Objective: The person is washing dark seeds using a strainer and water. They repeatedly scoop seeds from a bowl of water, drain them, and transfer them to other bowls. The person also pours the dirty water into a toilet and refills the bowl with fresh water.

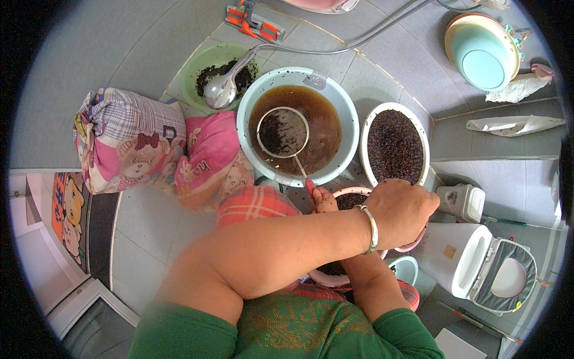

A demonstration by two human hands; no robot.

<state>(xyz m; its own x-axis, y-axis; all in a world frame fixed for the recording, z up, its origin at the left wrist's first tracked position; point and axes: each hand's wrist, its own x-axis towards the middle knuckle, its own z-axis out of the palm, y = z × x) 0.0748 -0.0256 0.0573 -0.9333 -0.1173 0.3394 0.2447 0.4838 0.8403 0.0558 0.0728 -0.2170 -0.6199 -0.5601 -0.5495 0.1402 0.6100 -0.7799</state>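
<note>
My arms are crossed. My right hand (325, 200) grips the red handle of a round mesh strainer (291, 130). Dark wet grains lie in the strainer's mesh, mostly on its left side. The strainer is over a pale blue basin (352, 130) of brown water (298, 96). My left hand (399, 213), with a bracelet at its wrist, reaches across to the right. It is over the near end of a white oval basin full of dark grains (394, 143) and a pink basin (410, 246). Its fingers are curled under and hidden.
A chrome shower head (219, 92) rests across a green basin (188, 76) holding dark grains. Stuffed cloth bundles (134, 139) stand left. Rightward are stacked basins (482, 58), a white bin (462, 202) and a toilet (471, 256). A scrubbing brush (253, 27) lies at the top.
</note>
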